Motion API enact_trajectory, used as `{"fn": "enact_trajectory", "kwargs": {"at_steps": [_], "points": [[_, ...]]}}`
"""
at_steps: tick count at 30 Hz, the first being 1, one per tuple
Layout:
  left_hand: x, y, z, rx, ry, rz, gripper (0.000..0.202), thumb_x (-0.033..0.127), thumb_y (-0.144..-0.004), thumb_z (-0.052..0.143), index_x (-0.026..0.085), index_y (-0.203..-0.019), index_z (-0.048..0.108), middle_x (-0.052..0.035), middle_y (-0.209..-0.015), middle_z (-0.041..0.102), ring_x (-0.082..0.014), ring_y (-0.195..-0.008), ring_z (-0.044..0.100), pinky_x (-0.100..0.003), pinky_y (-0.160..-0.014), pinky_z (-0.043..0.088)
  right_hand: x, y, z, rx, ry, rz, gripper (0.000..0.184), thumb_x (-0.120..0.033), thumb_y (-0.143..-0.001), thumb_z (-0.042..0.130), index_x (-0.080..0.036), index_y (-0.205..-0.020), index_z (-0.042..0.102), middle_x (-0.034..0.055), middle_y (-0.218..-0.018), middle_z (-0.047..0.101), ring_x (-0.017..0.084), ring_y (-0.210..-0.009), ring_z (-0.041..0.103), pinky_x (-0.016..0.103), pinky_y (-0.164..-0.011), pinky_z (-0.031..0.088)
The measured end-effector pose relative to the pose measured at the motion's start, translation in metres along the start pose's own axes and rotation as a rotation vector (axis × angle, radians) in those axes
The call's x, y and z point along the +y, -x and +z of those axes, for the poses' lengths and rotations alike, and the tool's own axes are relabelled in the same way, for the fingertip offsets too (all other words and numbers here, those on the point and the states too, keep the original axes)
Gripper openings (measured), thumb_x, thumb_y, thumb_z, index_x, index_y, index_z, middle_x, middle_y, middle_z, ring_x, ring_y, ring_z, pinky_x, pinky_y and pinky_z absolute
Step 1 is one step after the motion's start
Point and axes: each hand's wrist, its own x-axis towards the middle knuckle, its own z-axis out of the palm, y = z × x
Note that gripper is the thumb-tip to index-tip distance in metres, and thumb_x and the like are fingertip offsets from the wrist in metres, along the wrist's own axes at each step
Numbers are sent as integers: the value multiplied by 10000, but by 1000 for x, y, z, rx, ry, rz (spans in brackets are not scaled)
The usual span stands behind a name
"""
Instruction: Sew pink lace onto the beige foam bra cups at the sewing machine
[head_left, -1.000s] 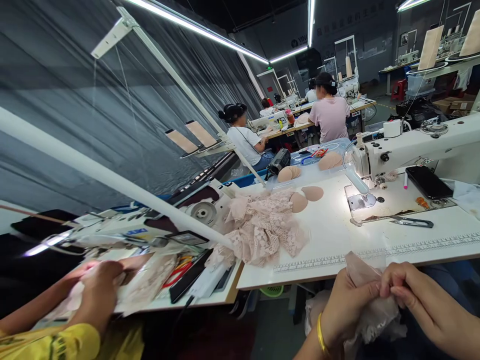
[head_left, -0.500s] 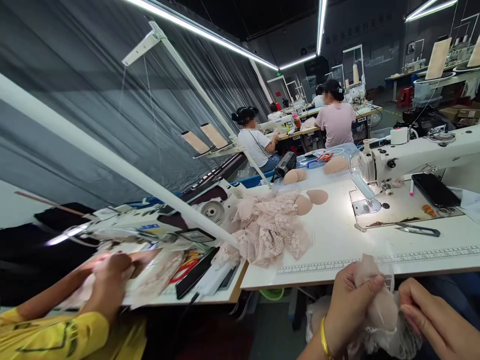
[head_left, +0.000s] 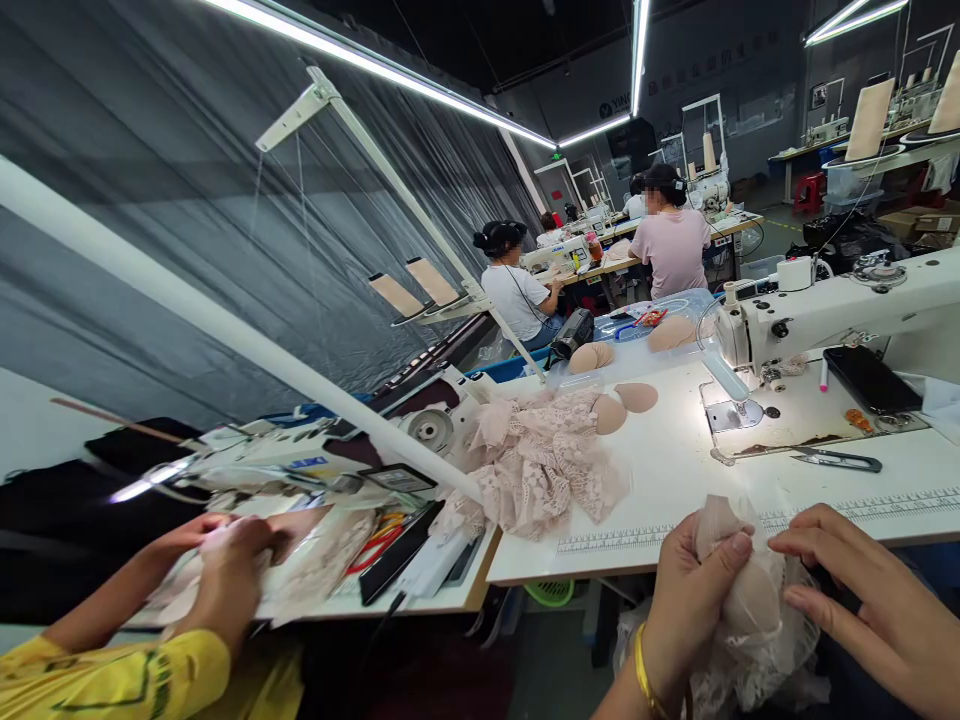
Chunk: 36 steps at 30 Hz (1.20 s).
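Below and just in front of the white counter's near edge, a pale beige lace-and-mesh garment piece hangs bunched from the wearer's left hand, which pinches its upper part between thumb and fingers. The right hand is beside it, thumb and forefinger parted, gripping nothing visible; whether a fingertip brushes the fabric, I cannot tell.

The piece looks light and limp, with a smoother, rounded section in its middle that may be a little firmer. The sheer mesh would probably slide between fingers, and the openwork lace could snag or stretch if tugged. The smoother section or a gathered fold seems the safest hold, rather than a single layer of lace edge.

On the counter are a heap of similar lace, a sewing machine and thread snips.
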Motion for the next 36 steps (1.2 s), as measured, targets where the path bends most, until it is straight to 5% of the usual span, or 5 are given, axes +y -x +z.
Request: {"fn": "enact_trajectory", "kwargs": {"at_steps": [3, 7, 19, 29, 36], "points": [[-2, 1, -3, -42, -3, -4, 512, 503, -660, 985, 118, -936, 790, -39, -815, 729, -142, -722, 617, -252, -703, 497, -5, -9, 6, -67, -89, 34, 84, -343, -1086, 543, -300, -1100, 614, 25, -1040, 639, 184, -948, 656, 279, -823, 567], [-1, 3, -7, -118, -19, -28, 568, 421, -607, 1025, 123, -1023, 777, -12, -792, 699, -122, -711, 590, -236, -705, 484, -4, -10, 7, -90, -153, 88, 254, -356, -1110, 502, -266, -876, 543, -13, -850, 563, 159, -744, 565, 270, -658, 480], [4, 2, -6, -153, -61, -22, 528, 358, -612, 1022, 105, -1003, 774, -51, -871, 727, -162, -777, 630, -267, -741, 514, 2, 0, -7, -170, -269, 264, 305, -466, -1127, 465, -266, -902, 510, -16, -888, 520, 168, -799, 515, 283, -718, 454], [4, 4, -3, -172, -39, -22, 491, 347, -639, 1006, 108, -990, 760, -50, -887, 729, -163, -787, 629, -270, -758, 509, -1, 1, 3, -82, -199, 132, 108, -349, -1111, 491, -288, -1100, 580, 33, -1046, 599, 201, -934, 607, 317, -813, 539], [0, 1, -8, -181, -70, -35, 527, 353, -646, 1001, 102, -1042, 760, -75, -946, 752, -193, -831, 644, -295, -783, 509, 1, -6, -8, -113, -123, 100, 231, -339, -1125, 453, -271, -946, 584, 15, -958, 593, 179, -867, 601, 299, -787, 515]]}}
